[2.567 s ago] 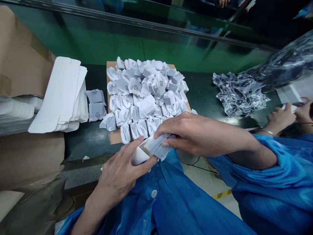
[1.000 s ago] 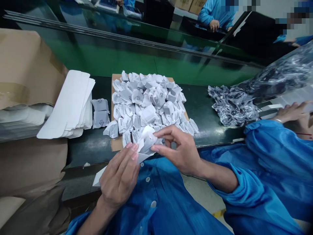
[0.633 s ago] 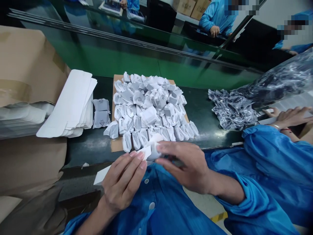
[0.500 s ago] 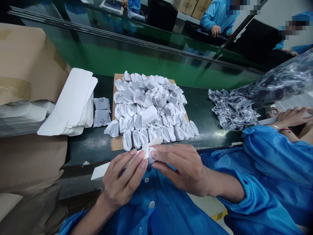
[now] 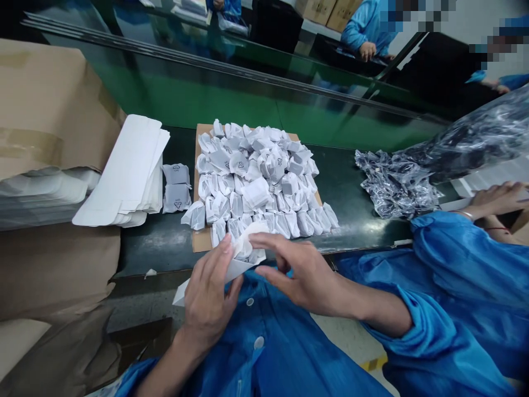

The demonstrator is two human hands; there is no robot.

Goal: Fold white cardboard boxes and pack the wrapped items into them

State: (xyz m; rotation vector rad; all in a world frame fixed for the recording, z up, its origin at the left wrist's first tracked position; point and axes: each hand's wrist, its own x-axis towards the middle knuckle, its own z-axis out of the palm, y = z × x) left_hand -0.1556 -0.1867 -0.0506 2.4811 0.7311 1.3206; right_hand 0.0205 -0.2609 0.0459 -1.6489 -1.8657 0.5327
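My left hand (image 5: 210, 292) is wrapped round a small white carton (image 5: 235, 268), its end flap open near my chest. My right hand (image 5: 295, 270) has its fingers at that open end, thumb and forefinger pinching the flap (image 5: 253, 231) above a white wrapped packet (image 5: 250, 251) that sits in the mouth. Just beyond lies a cardboard sheet (image 5: 201, 240) heaped with several such wrapped packets (image 5: 260, 176). To its left rest two loose grey packets (image 5: 176, 188).
A stack of flat white carton blanks (image 5: 126, 173) leans on brown boxes (image 5: 45, 116) at left. Clear crinkled plastic bags (image 5: 397, 182) lie at right on the dark belt (image 5: 355, 212). A co-worker's hand (image 5: 498, 198) and blue sleeve (image 5: 463, 248) are at right.
The packet has gone from my right hand into the carton's open end. My right fingers have shifted to the flap, and the carton is tilted more upright in my left hand.
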